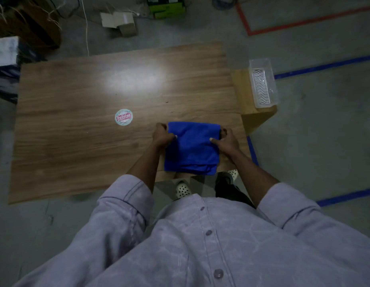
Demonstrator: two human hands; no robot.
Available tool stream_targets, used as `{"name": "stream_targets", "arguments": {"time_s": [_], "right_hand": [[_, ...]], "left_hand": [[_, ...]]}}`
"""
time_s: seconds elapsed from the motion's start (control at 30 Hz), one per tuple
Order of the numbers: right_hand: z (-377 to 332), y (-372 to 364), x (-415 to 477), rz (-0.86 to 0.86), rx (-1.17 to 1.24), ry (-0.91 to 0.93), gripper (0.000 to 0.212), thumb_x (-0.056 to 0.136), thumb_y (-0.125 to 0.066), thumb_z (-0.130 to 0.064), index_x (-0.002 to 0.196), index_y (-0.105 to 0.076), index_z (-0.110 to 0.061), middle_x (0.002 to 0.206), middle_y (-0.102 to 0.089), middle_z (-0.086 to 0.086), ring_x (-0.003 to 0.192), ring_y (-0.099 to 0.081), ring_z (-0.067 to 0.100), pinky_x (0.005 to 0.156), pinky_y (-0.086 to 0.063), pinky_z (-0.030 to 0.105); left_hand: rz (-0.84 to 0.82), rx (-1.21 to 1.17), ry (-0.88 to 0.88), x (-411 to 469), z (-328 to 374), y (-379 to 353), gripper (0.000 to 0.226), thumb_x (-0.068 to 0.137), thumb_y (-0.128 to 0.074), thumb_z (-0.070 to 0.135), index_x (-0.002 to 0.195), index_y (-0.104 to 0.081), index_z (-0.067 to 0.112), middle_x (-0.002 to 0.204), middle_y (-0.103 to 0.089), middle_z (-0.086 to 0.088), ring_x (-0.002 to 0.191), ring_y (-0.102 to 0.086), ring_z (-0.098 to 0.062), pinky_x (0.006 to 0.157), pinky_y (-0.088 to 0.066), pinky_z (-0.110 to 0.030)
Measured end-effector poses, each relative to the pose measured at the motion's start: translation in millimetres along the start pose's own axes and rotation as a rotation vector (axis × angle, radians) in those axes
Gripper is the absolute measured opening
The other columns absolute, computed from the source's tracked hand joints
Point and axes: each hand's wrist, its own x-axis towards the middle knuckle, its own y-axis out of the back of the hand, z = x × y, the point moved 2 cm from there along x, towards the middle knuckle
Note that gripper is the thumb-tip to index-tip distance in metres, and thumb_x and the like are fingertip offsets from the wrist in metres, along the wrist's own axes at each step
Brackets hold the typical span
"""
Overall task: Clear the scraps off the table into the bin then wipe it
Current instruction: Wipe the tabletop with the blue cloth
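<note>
A folded blue cloth [192, 148] lies on the wooden table [76, 125] near its front right edge, its lower hem hanging slightly over the edge. My left hand [162, 136] grips the cloth's left side, thumb on top. On the cloth's right side, my right hand [226, 140] holds it the same way. A round sticker with red lettering [123, 117] sits flat on the table left of the cloth. A clear plastic bin [262, 82] with a ribbed white bottom rests on a low wooden stool [245, 100] beside the table's right end.
Cardboard boxes [119, 21] and a green box [166, 7] lie on the floor beyond the table. Dark clutter stands at the far left. Blue and red tape lines cross the floor at right. My feet [183, 189] are under the table's front edge.
</note>
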Motion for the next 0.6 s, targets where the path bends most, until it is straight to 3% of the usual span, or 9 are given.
{"name": "stream_targets", "arguments": {"time_s": [0.13,0.2,0.3,0.37,0.47,0.5,0.6], "right_hand": [[-10.1,6.1,11.1,-0.058,-0.092,-0.041,0.042,0.084,-0.081,-0.02,0.122,-0.064,-0.01,0.116,-0.067,0.006,0.106,-0.063,0.024,0.09,-0.055,0.039],[-18.2,13.4,13.1,-0.086,-0.069,-0.021,0.02,0.086,-0.078,-0.014,0.098,-0.063,-0.016,0.099,-0.064,0.004,0.094,-0.062,0.023,0.074,-0.053,0.035],[-28.4,28.2,10.7,-0.036,-0.019,0.098,0.031,0.085,-0.067,0.004,0.079,-0.051,-0.022,0.082,-0.059,0.0,0.084,-0.059,0.023,0.062,-0.049,0.03],[-29.3,38.0,1.2,0.009,0.055,0.195,0.039,0.081,-0.064,0.015,0.085,-0.051,-0.022,0.085,-0.061,-0.003,0.086,-0.061,0.021,0.06,-0.049,0.021],[-22.7,45.3,-22.5,-0.025,0.019,0.377,0.057,0.076,-0.07,0.013,0.119,-0.055,-0.02,0.097,-0.064,0.0,0.09,-0.063,0.013,0.066,-0.047,0.011],[-16.6,44.8,-28.6,-0.014,-0.08,0.467,0.062,0.074,-0.07,0.008,0.126,-0.057,-0.024,0.099,-0.063,0.001,0.089,-0.062,0.015,0.069,-0.047,0.015],[8.1,39.1,-37.4,0.07,-0.366,0.719,0.052,0.073,-0.058,-0.007,0.118,-0.071,-0.029,0.098,-0.059,0.0,0.091,-0.057,0.029,0.077,-0.046,0.038]], "left_hand": [[-0.097,-0.12,-0.013,10.8,-0.2,1.1,0.057,0.047,-0.081,0.017,0.102,-0.07,0.008,0.102,-0.074,-0.016,0.099,-0.071,-0.034,0.088,-0.059,-0.056],[-0.107,-0.208,-0.054,-18.4,24.8,11.3,0.051,0.058,-0.082,0.002,0.107,-0.071,0.003,0.101,-0.074,-0.014,0.098,-0.072,-0.03,0.085,-0.062,-0.044],[-0.126,-0.29,-0.16,-47.8,51.6,26.5,0.036,0.082,-0.066,-0.02,0.112,-0.069,-0.001,0.092,-0.073,-0.006,0.081,-0.072,-0.011,0.068,-0.06,-0.02],[-0.155,-0.232,-0.209,-54.4,54.0,38.0,0.027,0.086,-0.065,-0.014,0.106,-0.07,0.004,0.092,-0.074,-0.006,0.083,-0.073,-0.01,0.069,-0.059,-0.022],[-0.224,-0.083,-0.321,-59.2,42.7,48.9,0.022,0.084,-0.068,-0.01,0.089,-0.071,0.011,0.098,-0.074,-0.01,0.092,-0.072,-0.014,0.078,-0.06,-0.034],[-0.191,-0.011,-0.365,-59.1,36.3,49.6,0.024,0.081,-0.07,-0.01,0.084,-0.072,0.013,0.098,-0.073,-0.009,0.091,-0.07,-0.011,0.078,-0.058,-0.035],[-0.077,0.152,-0.486,-58.1,17.1,45.6,0.028,0.073,-0.073,-0.013,0.076,-0.076,0.014,0.103,-0.069,-0.007,0.098,-0.064,-0.017,0.081,-0.054,-0.028]]}}
